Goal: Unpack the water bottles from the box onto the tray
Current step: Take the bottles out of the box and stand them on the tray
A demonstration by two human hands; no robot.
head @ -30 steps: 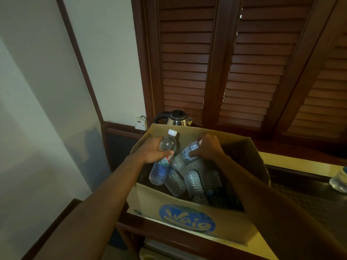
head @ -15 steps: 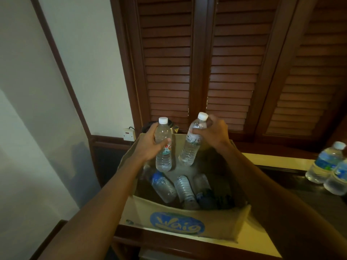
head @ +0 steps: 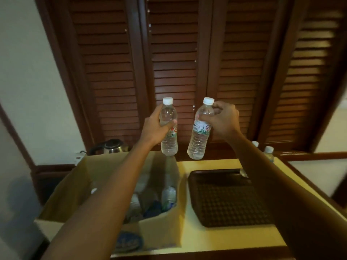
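Note:
My left hand (head: 155, 128) grips a clear water bottle (head: 169, 141) with a white cap, held upright above the box's right side. My right hand (head: 222, 121) grips a second water bottle (head: 199, 139), tilted a little, in the air beyond the far left corner of the tray. The open cardboard box (head: 159, 231) stands on the left of the table, with several bottles (head: 168, 197) lying inside. The dark brown tray (head: 225, 199) lies to the right of the box. My right forearm hides its right part.
Two more bottles (head: 268, 153) stand at the table's far right, behind my right arm. A metal kettle (head: 110, 147) sits behind the box by the wall. Dark louvred shutters rise behind the yellow table top (head: 216, 239).
Both hands have lifted their bottles up out of the box and carried them to the right. The view has shifted right, so the tray now shows.

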